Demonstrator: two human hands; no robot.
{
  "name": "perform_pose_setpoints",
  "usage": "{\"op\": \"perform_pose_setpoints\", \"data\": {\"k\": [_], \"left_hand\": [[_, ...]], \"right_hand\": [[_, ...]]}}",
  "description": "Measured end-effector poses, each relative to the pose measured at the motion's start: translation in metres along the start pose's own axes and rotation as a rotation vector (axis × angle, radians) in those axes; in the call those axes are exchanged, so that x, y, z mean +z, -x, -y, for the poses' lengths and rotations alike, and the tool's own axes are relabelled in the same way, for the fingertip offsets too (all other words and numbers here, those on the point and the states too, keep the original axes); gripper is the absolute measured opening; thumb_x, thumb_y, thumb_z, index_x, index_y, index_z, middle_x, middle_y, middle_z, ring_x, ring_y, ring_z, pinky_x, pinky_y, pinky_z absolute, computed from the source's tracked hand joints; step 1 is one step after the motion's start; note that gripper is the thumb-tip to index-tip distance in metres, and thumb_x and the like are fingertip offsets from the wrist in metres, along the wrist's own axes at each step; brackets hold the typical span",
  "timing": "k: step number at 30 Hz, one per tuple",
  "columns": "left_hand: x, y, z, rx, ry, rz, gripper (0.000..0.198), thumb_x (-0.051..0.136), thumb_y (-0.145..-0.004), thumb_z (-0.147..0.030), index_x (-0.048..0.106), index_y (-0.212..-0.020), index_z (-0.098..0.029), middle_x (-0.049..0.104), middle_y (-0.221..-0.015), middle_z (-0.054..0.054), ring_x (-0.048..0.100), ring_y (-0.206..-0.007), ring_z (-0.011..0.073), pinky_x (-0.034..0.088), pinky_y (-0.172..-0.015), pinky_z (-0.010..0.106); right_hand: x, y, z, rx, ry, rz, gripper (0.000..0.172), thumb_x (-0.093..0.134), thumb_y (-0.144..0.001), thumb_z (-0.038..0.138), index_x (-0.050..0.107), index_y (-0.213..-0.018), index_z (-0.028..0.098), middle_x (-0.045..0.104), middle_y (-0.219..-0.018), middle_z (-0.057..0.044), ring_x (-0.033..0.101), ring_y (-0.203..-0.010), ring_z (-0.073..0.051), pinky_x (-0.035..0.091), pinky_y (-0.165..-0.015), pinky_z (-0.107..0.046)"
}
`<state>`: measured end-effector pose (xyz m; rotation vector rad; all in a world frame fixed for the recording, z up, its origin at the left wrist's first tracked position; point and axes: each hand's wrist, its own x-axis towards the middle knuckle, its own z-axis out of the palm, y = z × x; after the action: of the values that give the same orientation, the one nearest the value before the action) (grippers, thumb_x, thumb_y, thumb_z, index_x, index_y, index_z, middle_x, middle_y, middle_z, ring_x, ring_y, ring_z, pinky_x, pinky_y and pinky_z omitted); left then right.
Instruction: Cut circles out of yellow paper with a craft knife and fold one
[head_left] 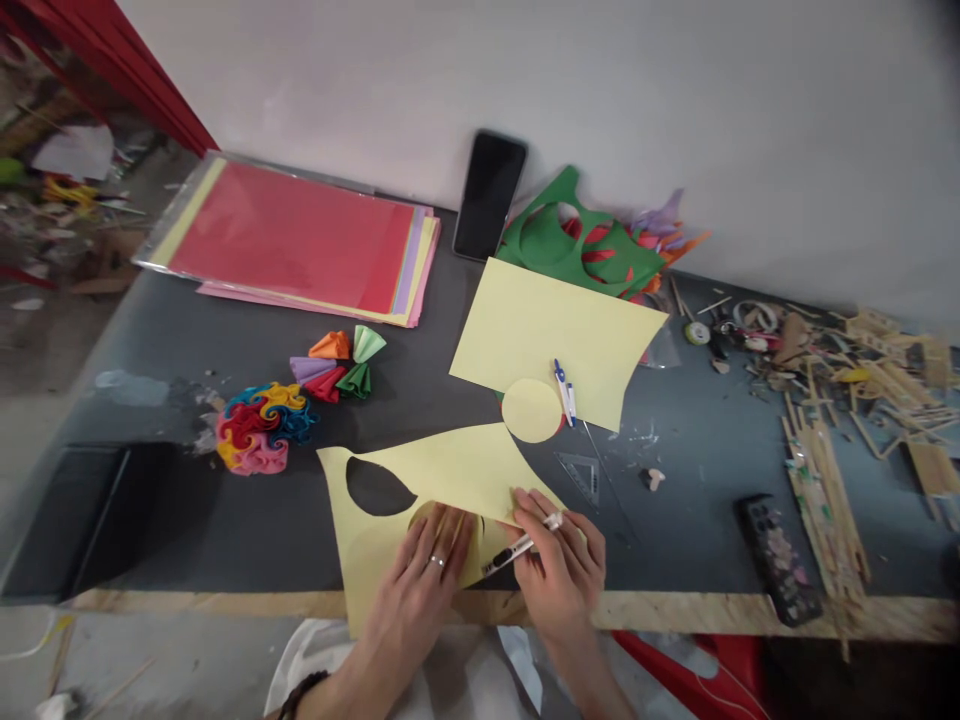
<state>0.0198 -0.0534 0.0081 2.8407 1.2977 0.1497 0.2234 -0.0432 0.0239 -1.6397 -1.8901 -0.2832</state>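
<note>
A large yellow paper sheet [450,460], with a rounded hole cut near its left side, lies at the table's front edge. My left hand [424,575] rests on it with fingers stretched flat, over a darker rounded patch. A dark curved slit shows beside those fingertips. My right hand [559,560] is closed around a slim white and black craft knife [517,550], whose dark end points down and left. Its fingertips also touch the sheet's right part, which looks folded or lifted. Beyond lie a yellow paper disc [531,412] and a blue and white compass [564,393].
Behind are another yellow sheet [555,325], a phone [490,195], green paper scraps [551,245] and bagged coloured paper [292,235]. Curled paper pieces [262,425] lie left. A set square [581,475], a patterned phone [780,560] and wooden sticks [829,500] lie right.
</note>
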Motion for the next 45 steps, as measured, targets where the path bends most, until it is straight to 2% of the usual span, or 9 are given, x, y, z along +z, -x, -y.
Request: {"op": "perform_pose_setpoints", "data": {"k": [8, 14, 17, 19, 23, 26, 29, 36, 45], "left_hand": [[-0.017, -0.006, 0.000, 0.011, 0.008, -0.044, 0.050, 0.043, -0.099, -0.018, 0.062, -0.146, -0.017, 0.065, -0.153, 0.006, 0.060, -0.140, 0.0218, 0.056, -0.111, 0.037], [-0.002, -0.015, 0.006, 0.061, -0.029, -0.040, 0.059, 0.044, -0.095, -0.012, 0.056, -0.152, -0.021, 0.064, -0.154, 0.004, 0.061, -0.139, 0.0209, 0.058, -0.111, 0.037], [0.006, -0.017, 0.008, 0.042, -0.038, -0.005, 0.062, 0.047, -0.093, -0.011, 0.053, -0.154, -0.020, 0.062, -0.156, 0.007, 0.060, -0.142, 0.0214, 0.055, -0.115, 0.038], [0.008, -0.017, 0.009, 0.033, -0.028, -0.015, 0.059, 0.048, -0.093, -0.011, 0.057, -0.150, -0.019, 0.067, -0.149, 0.008, 0.062, -0.139, 0.0216, 0.055, -0.116, 0.038], [0.007, -0.019, 0.010, 0.054, -0.019, -0.024, 0.055, 0.050, -0.092, -0.012, 0.061, -0.146, -0.015, 0.061, -0.156, 0.010, 0.054, -0.148, 0.0243, 0.053, -0.118, 0.039], [0.004, -0.023, 0.010, 0.045, -0.025, -0.023, 0.057, 0.050, -0.093, -0.013, 0.057, -0.149, -0.013, 0.053, -0.164, 0.011, 0.048, -0.153, 0.0268, 0.050, -0.121, 0.042], [0.004, -0.027, 0.008, 0.013, -0.030, -0.020, 0.061, 0.050, -0.094, -0.013, 0.052, -0.155, -0.016, 0.052, -0.165, 0.009, 0.049, -0.151, 0.0268, 0.050, -0.120, 0.043], [0.006, -0.032, 0.003, -0.018, -0.033, 0.000, 0.064, 0.050, -0.094, -0.012, 0.049, -0.157, -0.021, 0.053, -0.164, 0.006, 0.052, -0.148, 0.0260, 0.051, -0.116, 0.043], [0.004, -0.034, 0.008, -0.024, 0.013, -0.038, 0.061, 0.045, -0.095, -0.009, 0.053, -0.154, -0.018, 0.060, -0.159, 0.003, 0.049, -0.148, 0.0231, 0.046, -0.118, 0.042]], "right_hand": [[0.006, -0.045, -0.031, -0.254, -0.101, 0.112, 0.024, 0.069, -0.098, 0.014, 0.072, -0.114, 0.031, 0.085, -0.114, 0.005, 0.077, -0.116, -0.015, 0.047, -0.105, -0.033], [0.032, -0.076, -0.037, -0.343, -0.236, 0.218, 0.024, 0.070, -0.099, 0.018, 0.070, -0.119, 0.031, 0.083, -0.122, 0.005, 0.065, -0.135, -0.014, 0.035, -0.112, -0.033], [0.034, -0.074, -0.035, -0.247, -0.309, 0.234, 0.034, 0.060, -0.104, 0.021, 0.065, -0.137, 0.028, 0.084, -0.119, -0.001, 0.068, -0.129, -0.018, 0.040, -0.107, -0.035], [0.029, -0.067, -0.036, -0.097, -0.443, 0.221, 0.037, 0.054, -0.107, 0.025, 0.064, -0.142, 0.025, 0.084, -0.103, -0.004, 0.074, -0.108, -0.019, 0.048, -0.093, -0.034], [0.015, -0.047, -0.035, 0.328, -0.617, 0.286, 0.027, 0.056, -0.104, 0.027, 0.079, -0.118, 0.023, 0.078, -0.086, -0.003, 0.068, -0.073, -0.014, 0.053, -0.069, -0.028], [0.012, -0.031, -0.032, 0.632, -0.699, 0.346, 0.019, 0.066, -0.099, 0.035, 0.080, -0.098, 0.022, 0.076, -0.075, 0.000, 0.068, -0.063, -0.013, 0.053, -0.059, -0.024], [0.014, -0.017, -0.030, 0.814, -0.791, 0.388, 0.022, 0.077, -0.090, 0.041, 0.077, -0.101, 0.022, 0.081, -0.082, -0.002, 0.072, -0.065, -0.015, 0.056, -0.058, -0.024], [0.018, -0.002, -0.024, 0.683, -0.670, 0.325, 0.015, 0.073, -0.093, 0.035, 0.081, -0.088, 0.023, 0.079, -0.074, 0.000, 0.072, -0.063, -0.016, 0.058, -0.058, -0.024], [0.020, -0.003, -0.026, 0.529, -0.690, 0.376, 0.011, 0.070, -0.095, 0.025, 0.080, -0.100, 0.025, 0.082, -0.088, 0.000, 0.077, -0.076, -0.014, 0.061, -0.072, -0.023]]}}
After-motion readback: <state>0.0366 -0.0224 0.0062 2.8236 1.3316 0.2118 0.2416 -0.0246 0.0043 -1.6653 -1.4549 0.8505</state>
